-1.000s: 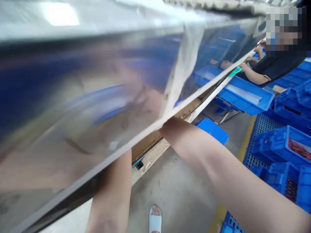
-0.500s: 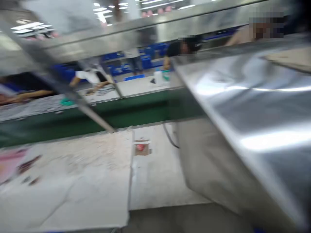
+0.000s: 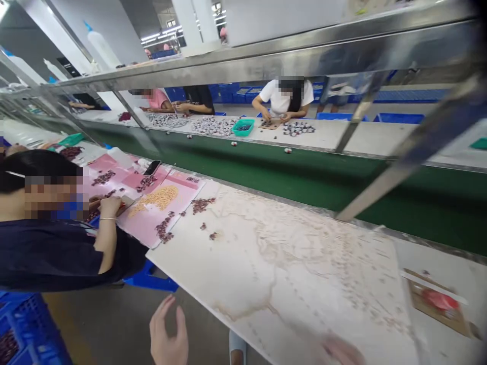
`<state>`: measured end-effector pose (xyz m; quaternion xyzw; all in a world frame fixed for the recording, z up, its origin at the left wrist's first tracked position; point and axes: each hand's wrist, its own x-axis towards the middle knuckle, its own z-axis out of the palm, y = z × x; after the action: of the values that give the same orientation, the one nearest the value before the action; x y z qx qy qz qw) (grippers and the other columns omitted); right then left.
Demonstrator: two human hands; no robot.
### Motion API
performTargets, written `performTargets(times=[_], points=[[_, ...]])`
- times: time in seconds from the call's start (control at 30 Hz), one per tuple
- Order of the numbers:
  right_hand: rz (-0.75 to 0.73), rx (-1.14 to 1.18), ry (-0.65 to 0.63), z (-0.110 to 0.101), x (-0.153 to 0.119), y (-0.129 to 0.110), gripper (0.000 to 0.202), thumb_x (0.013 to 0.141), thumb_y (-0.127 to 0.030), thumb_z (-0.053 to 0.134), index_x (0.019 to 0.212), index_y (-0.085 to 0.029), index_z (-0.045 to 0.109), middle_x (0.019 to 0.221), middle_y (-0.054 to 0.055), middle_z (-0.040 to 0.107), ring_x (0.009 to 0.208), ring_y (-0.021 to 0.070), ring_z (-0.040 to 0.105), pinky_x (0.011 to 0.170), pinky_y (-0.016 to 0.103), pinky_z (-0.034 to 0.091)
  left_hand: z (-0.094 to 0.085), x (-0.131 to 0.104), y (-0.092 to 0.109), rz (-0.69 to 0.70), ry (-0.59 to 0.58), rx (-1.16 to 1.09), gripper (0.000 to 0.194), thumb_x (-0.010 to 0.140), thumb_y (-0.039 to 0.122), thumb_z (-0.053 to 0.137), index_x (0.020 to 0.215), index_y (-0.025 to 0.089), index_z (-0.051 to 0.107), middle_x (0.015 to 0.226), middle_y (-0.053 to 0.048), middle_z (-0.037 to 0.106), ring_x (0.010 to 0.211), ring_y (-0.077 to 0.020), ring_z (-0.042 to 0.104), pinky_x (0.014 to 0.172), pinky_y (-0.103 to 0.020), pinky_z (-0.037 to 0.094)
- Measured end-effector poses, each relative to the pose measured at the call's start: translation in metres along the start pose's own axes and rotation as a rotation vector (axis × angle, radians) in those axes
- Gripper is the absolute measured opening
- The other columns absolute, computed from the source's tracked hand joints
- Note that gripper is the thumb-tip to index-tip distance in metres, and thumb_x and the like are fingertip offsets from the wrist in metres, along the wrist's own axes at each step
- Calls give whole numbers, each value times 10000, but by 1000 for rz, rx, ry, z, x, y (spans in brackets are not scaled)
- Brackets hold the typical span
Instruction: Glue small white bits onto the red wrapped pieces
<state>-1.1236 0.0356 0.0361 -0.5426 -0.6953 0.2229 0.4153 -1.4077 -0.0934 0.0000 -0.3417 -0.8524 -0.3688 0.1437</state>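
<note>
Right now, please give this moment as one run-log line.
left hand: open, beside white tabletop | right hand: blurred over tabletop, grip unclear | on tabletop: dark red pieces | left of view: co-worker

With twelve straight ahead, I have a white tabletop (image 3: 236, 279) before me, streaked with brown stains (image 3: 268, 305); a cluster of dark red pieces (image 3: 203, 204) lies on it at eleven, two smaller clumps (image 3: 213, 236) nearby. Also towards eleven, pink sheets (image 3: 142, 228) lie spread along its edge, bearing a yellow heap (image 3: 163, 196), more dark red bits (image 3: 165, 228) and a phone (image 3: 152, 168). At two, past its right edge, a brown cardboard piece (image 3: 429, 309) with something red (image 3: 441, 299) on it lies on a neighbouring white surface (image 3: 437, 350). At twelve, the far bench (image 3: 323, 129) holds heaps of pale and dark pieces (image 3: 215, 125) and a green basket (image 3: 243, 127). At eleven, the metal shelf (image 3: 228, 72) holds a white bottle (image 3: 102, 48)
</note>
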Motion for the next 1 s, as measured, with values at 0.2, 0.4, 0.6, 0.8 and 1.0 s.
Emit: performTargets(times=[0.2,0.4,0.6,0.8,1.0], points=[[-428,-83,-455,237,94,-59,681,948,-469,674,1536,-206,452,1603,179,425,1495,375,383,1205,611,362,73,159,-94,-6,-68,106,791,916,609,581,1495,113,371,1510,-205,438,1457,-339,395,1206,-571,352],[-510,-222,-546,330,138,-78,832,918,-547,696,1594,-183,376,1686,197,259,1572,436,136,1231,716,131,122,209,-128,23,-275,207,1046,851,706,606,1620,161,153,1672,-202,181,1569,-408,149,1253,-649,203],[-534,-282,-535,372,177,-103,824,892,-586,707,1594,-288,395,1716,117,201,1560,506,30,1180,799,90,143,230,-133,76,-360,196,955,891,684,576,1613,173,217,1660,-186,234,1558,-392,193,1256,-644,188],[-644,-199,-636,395,200,-113,482,996,-424,610,1461,-304,569,1528,81,542,1505,369,337,1245,694,124,162,255,-118,209,-437,86,723,980,525,540,1594,233,292,1643,-122,311,1558,-349,218,1254,-640,210],[-694,-60,-734,375,185,-116,374,1040,-350,539,1407,-314,599,1381,43,648,1373,222,531,1274,472,294,174,262,-99,334,-531,-146,413,1019,336,513,1383,142,537,1468,-135,521,1434,-266,446,1203,-536,381]])
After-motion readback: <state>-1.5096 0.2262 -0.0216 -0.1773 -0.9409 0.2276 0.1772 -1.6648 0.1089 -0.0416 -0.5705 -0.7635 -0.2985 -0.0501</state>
